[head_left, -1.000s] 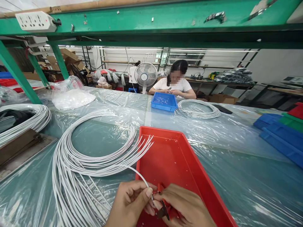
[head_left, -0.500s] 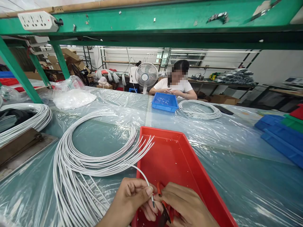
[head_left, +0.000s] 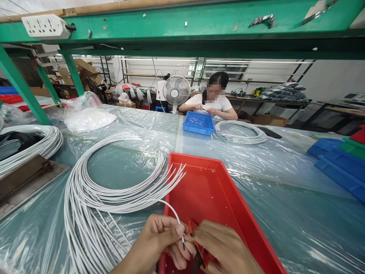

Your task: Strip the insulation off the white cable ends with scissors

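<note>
Between thumb and fingers, my left hand [head_left: 161, 238] pinches a white cable [head_left: 172, 210] close to its end, where a short dark inner wire sticks out. My right hand [head_left: 221, 243] is closed around a hand tool with red-orange handles and a dark head [head_left: 199, 260], which looks like pliers or cutters; its jaws are partly hidden. Both hands are over the near end of a red tray [head_left: 196, 186] holding a few tiny white bits. Left of them lies a large coil of white cables [head_left: 85, 190], its loose ends resting over the tray's left rim.
Another cable bundle [head_left: 54, 139] lies at far left beside a metal-and-wood block [head_left: 31, 179]. Across the plastic-covered table, a co-worker [head_left: 218, 102] sits behind a blue tray [head_left: 199, 128] and a cable coil [head_left: 242, 133]. Blue bins [head_left: 339, 163] stand right. A green beam [head_left: 182, 30] spans overhead.
My hands stay nearly in place; the cable end has shifted slightly left between them. Across the table, the co-worker's hands have moved a little apart and one is raised.
</note>
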The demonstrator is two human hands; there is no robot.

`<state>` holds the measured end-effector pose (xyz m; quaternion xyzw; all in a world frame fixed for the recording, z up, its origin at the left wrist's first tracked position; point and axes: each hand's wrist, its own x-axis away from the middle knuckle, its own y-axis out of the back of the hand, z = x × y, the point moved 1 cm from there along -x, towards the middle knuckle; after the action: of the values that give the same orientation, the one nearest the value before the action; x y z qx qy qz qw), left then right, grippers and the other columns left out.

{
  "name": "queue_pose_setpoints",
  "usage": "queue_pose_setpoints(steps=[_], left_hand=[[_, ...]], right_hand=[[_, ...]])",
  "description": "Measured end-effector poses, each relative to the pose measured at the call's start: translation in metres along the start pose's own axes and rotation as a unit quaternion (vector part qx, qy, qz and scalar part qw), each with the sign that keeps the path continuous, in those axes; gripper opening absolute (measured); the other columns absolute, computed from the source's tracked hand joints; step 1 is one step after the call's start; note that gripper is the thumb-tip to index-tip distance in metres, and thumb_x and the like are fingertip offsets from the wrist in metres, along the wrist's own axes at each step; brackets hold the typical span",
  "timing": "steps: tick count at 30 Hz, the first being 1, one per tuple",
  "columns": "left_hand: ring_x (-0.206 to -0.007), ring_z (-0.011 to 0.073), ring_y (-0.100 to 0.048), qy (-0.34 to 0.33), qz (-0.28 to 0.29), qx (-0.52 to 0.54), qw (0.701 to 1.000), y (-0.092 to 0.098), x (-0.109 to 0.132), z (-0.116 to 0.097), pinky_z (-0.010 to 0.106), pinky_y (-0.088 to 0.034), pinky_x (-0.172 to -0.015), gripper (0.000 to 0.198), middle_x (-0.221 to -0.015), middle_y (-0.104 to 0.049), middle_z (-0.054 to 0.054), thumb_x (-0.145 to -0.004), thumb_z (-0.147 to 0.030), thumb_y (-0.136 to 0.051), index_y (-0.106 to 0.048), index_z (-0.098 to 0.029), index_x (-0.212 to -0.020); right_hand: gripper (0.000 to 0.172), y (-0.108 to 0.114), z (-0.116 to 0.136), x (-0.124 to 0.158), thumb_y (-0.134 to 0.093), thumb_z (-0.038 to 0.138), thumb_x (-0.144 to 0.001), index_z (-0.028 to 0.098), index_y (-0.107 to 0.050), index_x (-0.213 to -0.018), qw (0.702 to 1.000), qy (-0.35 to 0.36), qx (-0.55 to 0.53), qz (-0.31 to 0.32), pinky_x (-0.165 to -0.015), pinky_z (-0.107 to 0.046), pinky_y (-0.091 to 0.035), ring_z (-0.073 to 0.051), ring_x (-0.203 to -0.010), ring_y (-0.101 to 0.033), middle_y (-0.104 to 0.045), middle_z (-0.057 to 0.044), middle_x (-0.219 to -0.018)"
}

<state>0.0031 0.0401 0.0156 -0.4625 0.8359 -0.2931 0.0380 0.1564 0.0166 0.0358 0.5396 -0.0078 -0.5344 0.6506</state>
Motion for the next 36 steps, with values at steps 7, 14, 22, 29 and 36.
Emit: queue_pose_setpoints(steps=[7, 14, 22, 29, 36], left_hand=[[-0.033, 0.0068, -0.057, 0.040, -0.014, 0.086, 0.995, 0.000, -0.002, 0.000, 0.011, -0.043, -0.033, 0.027, -0.049, -0.067, 0.008, -0.074, -0.028, -0.066, -0.064, -0.005, -0.059], [-0.035, 0.0067, -0.059, 0.043, 0.000, 0.075, 0.996, 0.003, -0.001, 0.002, 0.011, -0.046, -0.036, 0.026, -0.054, -0.069, 0.011, -0.079, -0.026, -0.060, -0.068, -0.002, -0.076], [-0.032, 0.0069, -0.057, 0.063, -0.006, 0.098, 0.993, 0.001, -0.002, 0.003, 0.012, -0.046, -0.033, 0.027, -0.049, -0.067, 0.008, -0.073, -0.027, -0.066, -0.065, -0.004, -0.059], [-0.032, 0.0075, -0.058, 0.065, -0.029, 0.087, 0.994, 0.000, -0.001, 0.002, 0.011, -0.046, -0.033, 0.026, -0.048, -0.067, 0.008, -0.073, -0.027, -0.066, -0.065, -0.005, -0.058], [-0.023, 0.0061, -0.049, 0.079, -0.022, 0.083, 0.993, 0.003, -0.004, 0.005, 0.011, -0.037, -0.026, 0.026, -0.038, -0.063, 0.005, -0.071, -0.030, -0.065, -0.068, -0.004, -0.067]], right_hand=[[0.028, -0.001, 0.005, -0.002, -0.033, 0.002, -0.076, 0.017, -0.055, -0.068, 0.987, 0.099, 0.099, -0.080, -0.050, -0.023, -0.046, -0.014, -0.048, -0.058, -0.064, -0.004, -0.056], [0.016, -0.003, -0.004, 0.004, -0.048, 0.006, -0.080, 0.018, -0.056, -0.085, 0.996, 0.056, -0.006, -0.072, -0.045, -0.023, -0.044, -0.013, -0.048, -0.053, -0.062, -0.002, -0.059], [0.017, -0.002, -0.002, 0.001, -0.046, 0.007, -0.079, 0.016, -0.056, -0.069, 0.998, 0.046, -0.039, -0.007, -0.045, -0.021, -0.038, -0.011, -0.048, -0.045, -0.056, -0.001, -0.055], [0.023, -0.002, 0.000, 0.001, -0.039, 0.004, -0.070, 0.018, -0.056, -0.065, 0.993, 0.072, 0.067, -0.068, -0.043, -0.023, -0.040, -0.013, -0.044, -0.050, -0.060, -0.002, -0.052], [0.026, -0.002, -0.005, 0.012, -0.053, 0.006, -0.075, 0.019, -0.058, -0.097, 0.993, 0.042, -0.010, -0.106, -0.049, -0.024, -0.044, -0.013, -0.051, -0.056, -0.062, -0.001, -0.061]])
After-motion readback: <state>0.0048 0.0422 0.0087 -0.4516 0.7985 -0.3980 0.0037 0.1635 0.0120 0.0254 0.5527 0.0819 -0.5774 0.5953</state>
